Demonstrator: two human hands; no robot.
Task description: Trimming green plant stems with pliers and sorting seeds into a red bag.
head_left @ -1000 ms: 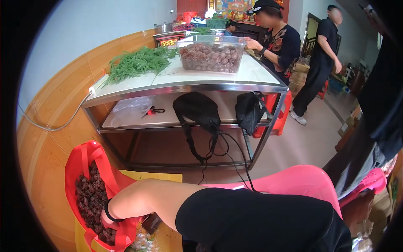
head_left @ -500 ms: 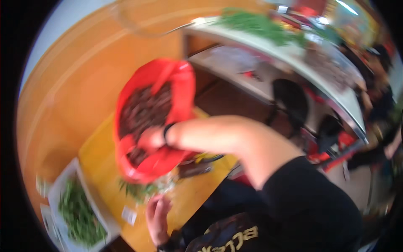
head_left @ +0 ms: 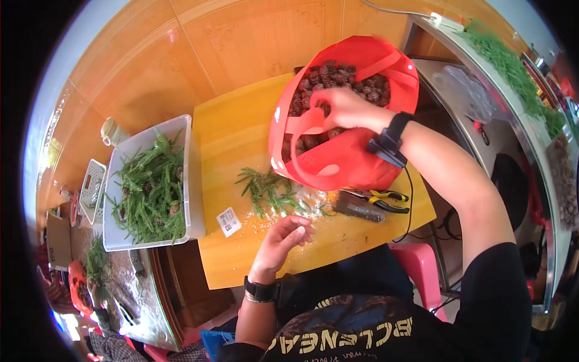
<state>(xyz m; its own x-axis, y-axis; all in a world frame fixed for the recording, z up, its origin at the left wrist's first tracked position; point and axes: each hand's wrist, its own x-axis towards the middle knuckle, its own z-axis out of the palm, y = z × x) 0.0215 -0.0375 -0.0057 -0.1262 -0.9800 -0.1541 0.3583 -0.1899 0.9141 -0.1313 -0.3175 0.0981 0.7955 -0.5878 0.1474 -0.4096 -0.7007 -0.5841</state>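
Observation:
A red fabric bag [head_left: 356, 163] full of brown pine cones [head_left: 338, 75] stands at the back right of the yellow table. My right hand [head_left: 350, 108] reaches into its opening, fingers curled round a pine cone [head_left: 324, 108]; the bag's strap lies beside them. Low over the front of the table is my left hand [head_left: 282, 241], loosely curled, with nothing visible in it. Just beyond it lie green needle sprigs [head_left: 268, 190] and white crumbs. Yellow-and-black pliers [head_left: 386, 201] and a dark packet [head_left: 360, 207] rest in front of the bag.
A white plastic box [head_left: 196, 205] of green sprigs and several cones stands left of the yellow table [head_left: 235, 120]. A white label [head_left: 228, 222] lies nearby. On the right is a shelved counter [head_left: 449, 90] with greenery; a pink stool [head_left: 425, 271] is below. Another person's hand [head_left: 93, 295] shows far left.
The view has swung, so the bag now appears farther right and the picture is sharper. My right hand remains in the bag, with a pine cone now visible at its fingers.

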